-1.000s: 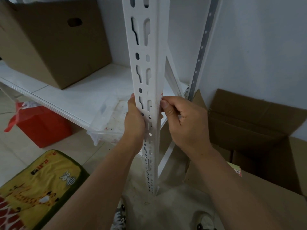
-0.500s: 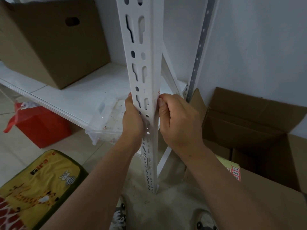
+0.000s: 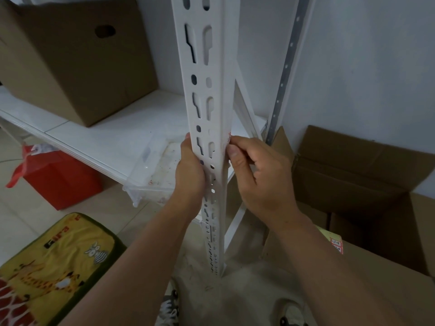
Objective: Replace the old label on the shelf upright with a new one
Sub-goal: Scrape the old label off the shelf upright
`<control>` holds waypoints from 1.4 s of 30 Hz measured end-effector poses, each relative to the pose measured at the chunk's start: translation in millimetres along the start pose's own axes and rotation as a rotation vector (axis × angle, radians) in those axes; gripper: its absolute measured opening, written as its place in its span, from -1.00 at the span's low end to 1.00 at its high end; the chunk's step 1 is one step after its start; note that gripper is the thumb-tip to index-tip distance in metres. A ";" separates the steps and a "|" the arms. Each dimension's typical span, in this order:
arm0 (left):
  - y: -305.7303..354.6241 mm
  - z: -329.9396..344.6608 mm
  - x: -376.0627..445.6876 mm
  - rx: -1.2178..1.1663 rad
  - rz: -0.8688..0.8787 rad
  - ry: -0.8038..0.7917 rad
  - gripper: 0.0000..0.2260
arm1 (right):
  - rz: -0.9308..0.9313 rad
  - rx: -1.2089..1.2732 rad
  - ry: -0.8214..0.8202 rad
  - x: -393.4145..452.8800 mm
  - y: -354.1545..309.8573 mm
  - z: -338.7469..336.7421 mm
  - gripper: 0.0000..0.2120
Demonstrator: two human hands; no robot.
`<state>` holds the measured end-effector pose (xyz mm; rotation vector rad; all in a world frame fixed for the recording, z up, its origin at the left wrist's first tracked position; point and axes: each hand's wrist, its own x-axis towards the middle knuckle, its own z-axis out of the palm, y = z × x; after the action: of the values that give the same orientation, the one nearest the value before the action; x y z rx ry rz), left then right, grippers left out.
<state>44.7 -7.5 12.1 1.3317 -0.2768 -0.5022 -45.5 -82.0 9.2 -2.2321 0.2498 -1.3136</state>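
Two hands: left hand (image 3: 189,170) gripped the upright (image 3: 207,118); right hand (image 3: 256,175) pinched the label (image 3: 228,137) at its fingertips, on the upright's side face
Risk: label might tear; brittle paper

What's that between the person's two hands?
The white shelf upright, a slotted metal post. The left hand grips its left edge; the right hand pinches at a label with red print on its right face. The head view shows this.
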 end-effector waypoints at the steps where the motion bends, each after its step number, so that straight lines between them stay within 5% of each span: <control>1: -0.4 0.2 -0.2 -0.004 -0.001 0.001 -0.40 | 0.001 -0.004 0.005 0.1 -0.1 0.2 -0.81; 20: 1.8 4.9 -4.2 0.008 -0.003 0.051 -0.42 | 0.062 0.039 0.109 6.6 -6.7 3.8 -0.86; 27: 2.8 0.2 -1.4 0.081 -0.027 0.037 -0.54 | 0.210 0.250 0.000 -2.0 -5.0 -0.8 -0.80; 42: 5.9 6.2 -8.0 0.045 -0.015 0.083 -0.44 | 0.211 0.216 0.006 3.1 -5.5 -0.3 -0.87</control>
<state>36.0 -8.0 19.9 1.3958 -0.2109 -0.4544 -44.8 -78.8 14.6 -1.9641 0.3200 -1.1758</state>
